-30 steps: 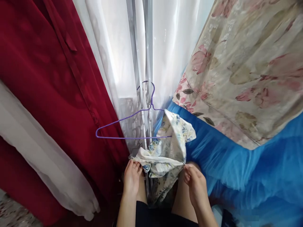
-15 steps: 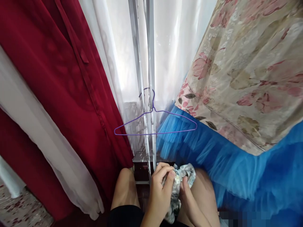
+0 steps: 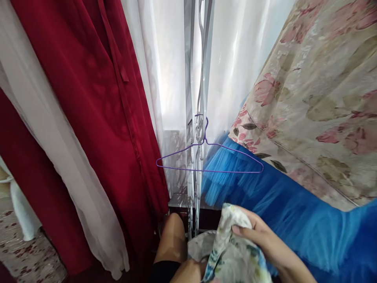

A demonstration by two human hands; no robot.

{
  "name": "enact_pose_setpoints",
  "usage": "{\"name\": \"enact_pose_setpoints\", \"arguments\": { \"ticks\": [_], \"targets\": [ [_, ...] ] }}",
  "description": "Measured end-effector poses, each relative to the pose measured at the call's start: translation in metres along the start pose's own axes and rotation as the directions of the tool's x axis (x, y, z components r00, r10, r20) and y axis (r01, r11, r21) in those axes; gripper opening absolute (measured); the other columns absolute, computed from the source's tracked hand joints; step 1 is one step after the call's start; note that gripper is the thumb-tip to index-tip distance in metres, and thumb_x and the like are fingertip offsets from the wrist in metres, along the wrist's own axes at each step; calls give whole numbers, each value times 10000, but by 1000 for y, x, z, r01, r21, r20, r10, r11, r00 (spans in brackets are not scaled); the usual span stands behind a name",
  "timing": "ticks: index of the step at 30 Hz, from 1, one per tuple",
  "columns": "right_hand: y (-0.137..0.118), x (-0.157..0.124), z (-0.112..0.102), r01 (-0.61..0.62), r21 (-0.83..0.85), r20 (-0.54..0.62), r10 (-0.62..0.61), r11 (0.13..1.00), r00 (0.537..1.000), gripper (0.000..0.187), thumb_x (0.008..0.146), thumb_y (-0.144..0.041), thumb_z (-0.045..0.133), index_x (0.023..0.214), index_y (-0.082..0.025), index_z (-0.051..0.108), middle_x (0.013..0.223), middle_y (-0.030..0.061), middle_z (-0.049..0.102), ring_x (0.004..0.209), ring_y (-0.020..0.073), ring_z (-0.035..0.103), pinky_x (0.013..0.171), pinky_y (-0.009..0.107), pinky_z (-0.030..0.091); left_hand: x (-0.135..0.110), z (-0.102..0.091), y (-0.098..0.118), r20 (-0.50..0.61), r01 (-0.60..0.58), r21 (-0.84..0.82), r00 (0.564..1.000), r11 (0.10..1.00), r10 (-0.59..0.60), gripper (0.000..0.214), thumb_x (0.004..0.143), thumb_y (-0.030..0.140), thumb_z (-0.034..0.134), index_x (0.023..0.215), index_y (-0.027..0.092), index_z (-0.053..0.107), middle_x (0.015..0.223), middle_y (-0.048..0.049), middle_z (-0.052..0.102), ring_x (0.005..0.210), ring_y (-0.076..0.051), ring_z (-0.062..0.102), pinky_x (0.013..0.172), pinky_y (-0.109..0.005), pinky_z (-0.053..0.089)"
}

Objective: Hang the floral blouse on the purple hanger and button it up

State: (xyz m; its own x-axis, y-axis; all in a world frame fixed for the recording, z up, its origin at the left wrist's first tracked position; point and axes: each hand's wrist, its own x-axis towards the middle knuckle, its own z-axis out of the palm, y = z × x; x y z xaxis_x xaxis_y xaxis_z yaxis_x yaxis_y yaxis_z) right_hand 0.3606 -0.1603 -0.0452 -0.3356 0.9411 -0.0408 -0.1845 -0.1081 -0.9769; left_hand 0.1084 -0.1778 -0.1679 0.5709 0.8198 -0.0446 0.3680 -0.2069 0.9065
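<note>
While the right hand (image 3: pixel 256 232) pinches the upper edge of a pale floral garment (image 3: pixel 235 257) between thumb and fingers, the left hand (image 3: pixel 191 270) lies partly behind the cloth, its grip not discernible. The garment is bunched over the lap, beside a bare knee (image 3: pixel 173 232). Beyond, an unloaded purple hanger (image 3: pixel 229 171) hangs at a pale metal stand (image 3: pixel 188 59), between red fabric (image 3: pixel 118 129) and blue tulle (image 3: pixel 282 212); white drapery (image 3: pixel 172 78) forms the background.
</note>
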Motion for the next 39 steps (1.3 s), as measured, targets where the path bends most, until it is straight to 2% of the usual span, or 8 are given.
{"name": "enact_pose_setpoints", "arguments": {
  "ticks": [4,9,18,22,26,30,35,39],
  "targets": [
    [-41,11,-21,90,-225,-45,-102,970,994,389,776,-339,859,1125,-203,753,915,24,716,806,192,639,741,272,519,-3,-57,4,-128,91,447,991,890,-37,365,953,507,526,985,250,784,1025,-102,725,1070,-320,624,999,-453,461],
    [-77,30,-27,191,-477,67,-181,858,981,348,791,-328,844,1101,-212,734,893,9,712,787,193,645,712,262,521,0,-143,27,-196,54,683,974,729,112,305,974,255,451,883,224,741,940,-76,687,951,-248,565,924,-417,406],
    [-59,86,-28,246,-782,117,-253,572,960,714,852,-415,748,1493,-185,536,1333,110,713,1166,330,693,997,420,539,24,-270,63,-340,134,845,882,517,327,260,989,396,532,904,246,726,1047,-67,742,1153,-312,498,973,-502,274],
    [-51,103,-25,164,-883,13,-328,440,945,736,870,-426,712,1525,-163,502,1366,137,697,1238,359,664,976,419,536,46,-288,87,-374,166,864,845,476,383,272,988,414,514,925,258,728,1102,-74,753,1282,-369,446,1049,-592,199],
    [-48,107,-26,43,-954,-55,-316,295,947,571,914,-392,652,1432,-157,598,1281,148,743,1201,372,684,913,404,523,66,-286,88,-307,156,866,916,475,257,253,965,369,511,880,255,720,1097,-61,754,1395,-398,390,1105,-674,88],
    [-41,103,-25,25,-963,-69,-337,268,939,325,971,-327,542,1240,-229,696,1128,87,796,1047,313,740,774,321,478,74,-285,76,-301,190,831,944,523,135,284,952,404,511,852,252,728,1113,-60,749,1394,-395,405,1116,-688,102],
    [-35,103,-13,-81,-986,-126,-326,148,937,211,946,-196,477,904,-225,682,819,59,767,816,266,718,610,284,309,61,-292,79,-305,185,818,942,545,138,266,936,420,534,937,274,756,1209,-54,739,1401,-384,416,1126,-647,147],
    [-30,102,-7,-90,-982,-141,-329,165,934,231,980,-297,476,840,-225,645,776,58,738,759,247,679,591,279,270,33,-293,103,-265,137,871,940,472,217,265,945,411,524,935,277,753,1200,-51,734,1442,-389,379,1139,-642,137]
  ]
}}
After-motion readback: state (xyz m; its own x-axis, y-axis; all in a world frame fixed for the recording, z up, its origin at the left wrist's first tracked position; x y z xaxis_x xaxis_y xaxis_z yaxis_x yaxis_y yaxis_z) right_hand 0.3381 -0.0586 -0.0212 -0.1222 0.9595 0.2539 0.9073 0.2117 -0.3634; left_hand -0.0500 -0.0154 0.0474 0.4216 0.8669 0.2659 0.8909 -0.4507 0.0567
